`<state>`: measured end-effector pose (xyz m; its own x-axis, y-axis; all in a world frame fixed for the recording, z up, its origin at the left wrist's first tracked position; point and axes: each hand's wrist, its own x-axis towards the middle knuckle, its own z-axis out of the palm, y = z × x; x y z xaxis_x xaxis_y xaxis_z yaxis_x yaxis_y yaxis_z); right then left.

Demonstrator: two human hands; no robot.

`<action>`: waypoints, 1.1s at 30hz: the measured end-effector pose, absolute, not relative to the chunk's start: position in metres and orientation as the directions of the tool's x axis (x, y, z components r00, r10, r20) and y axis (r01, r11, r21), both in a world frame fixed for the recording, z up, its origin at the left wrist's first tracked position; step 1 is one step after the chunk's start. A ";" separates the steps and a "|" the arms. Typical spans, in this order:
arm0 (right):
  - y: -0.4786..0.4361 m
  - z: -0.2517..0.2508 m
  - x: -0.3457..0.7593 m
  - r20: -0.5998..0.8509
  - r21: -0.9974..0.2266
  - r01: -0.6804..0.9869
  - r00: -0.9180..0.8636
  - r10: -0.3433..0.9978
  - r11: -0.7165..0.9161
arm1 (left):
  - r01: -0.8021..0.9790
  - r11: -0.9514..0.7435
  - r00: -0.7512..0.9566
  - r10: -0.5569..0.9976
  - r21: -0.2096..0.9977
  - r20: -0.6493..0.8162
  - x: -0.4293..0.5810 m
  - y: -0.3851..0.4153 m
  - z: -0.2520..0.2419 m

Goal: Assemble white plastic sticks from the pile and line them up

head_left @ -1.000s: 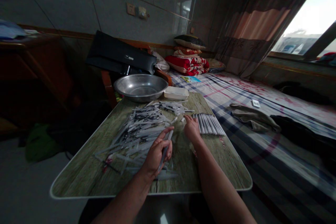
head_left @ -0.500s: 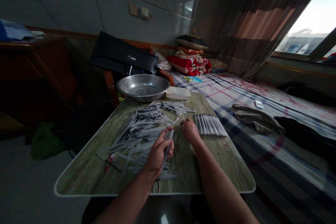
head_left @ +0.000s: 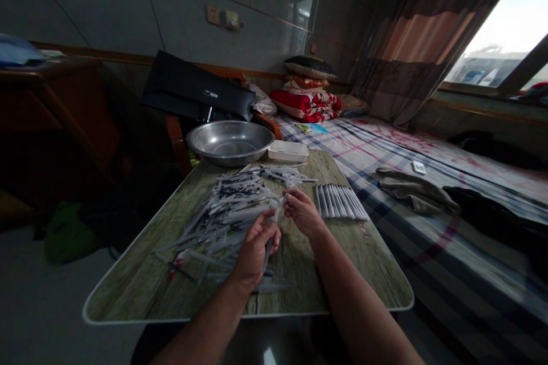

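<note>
My left hand (head_left: 257,248) is closed around a whitish pen barrel (head_left: 268,252), which slants up and away between thumb and fingers. Right at the barrel's upper end, my right hand (head_left: 305,214) pinches a small pale piece too blurred to name. The two hands are close together over the middle of the table. To their left lies a loose heap of translucent pen parts (head_left: 233,197), some with dark ends. On the right, several white pens (head_left: 341,202) with dark tips lie side by side in a neat row.
The wood-patterned table (head_left: 141,285) has a pale rim. At its far end are a steel basin (head_left: 231,140) and a white plastic tray (head_left: 288,151). A bed with a checked sheet (head_left: 359,154) runs along the right. Behind the basin leans a black monitor (head_left: 194,88).
My right hand has moved left and up, from the table beside the pen row to the upper end of the barrel. My left hand still holds the barrel. The view has shifted slightly.
</note>
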<state>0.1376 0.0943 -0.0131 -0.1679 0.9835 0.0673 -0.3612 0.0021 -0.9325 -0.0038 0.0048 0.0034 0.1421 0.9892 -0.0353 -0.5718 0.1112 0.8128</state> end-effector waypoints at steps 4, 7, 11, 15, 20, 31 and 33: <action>0.104 -0.023 0.143 0.206 -0.914 0.360 0.009 0.979 0.189 | -0.634 -0.016 -0.052 0.998 0.773 -0.022 -0.005 0.008 0.004; 0.106 -0.027 0.144 0.216 -0.673 0.722 -0.017 0.976 0.162 | -0.643 -0.062 -0.117 0.993 0.764 -0.018 -0.006 0.010 0.002; 0.104 -0.029 0.139 0.200 -0.574 0.803 -0.051 0.978 0.159 | -0.625 -0.003 -0.021 1.000 0.780 -0.013 -0.005 0.009 -0.001; 0.103 -0.028 0.137 0.182 -0.547 0.821 -0.074 0.981 0.163 | -0.604 0.091 0.133 0.991 0.792 -0.013 -0.003 0.006 0.001; 0.109 -0.015 0.141 0.057 -0.439 0.880 -0.174 0.983 0.181 | -0.635 0.138 0.211 0.978 0.760 -0.002 -0.002 0.004 0.005; 0.179 0.024 0.099 0.032 -0.278 0.933 -0.230 0.973 0.229 | -0.789 0.314 0.403 0.913 0.528 0.060 -0.009 0.007 -0.001; 0.192 0.020 0.089 0.012 -0.275 0.936 -0.223 0.975 0.218 | -0.798 0.322 0.414 0.907 0.509 0.075 -0.009 0.007 -0.002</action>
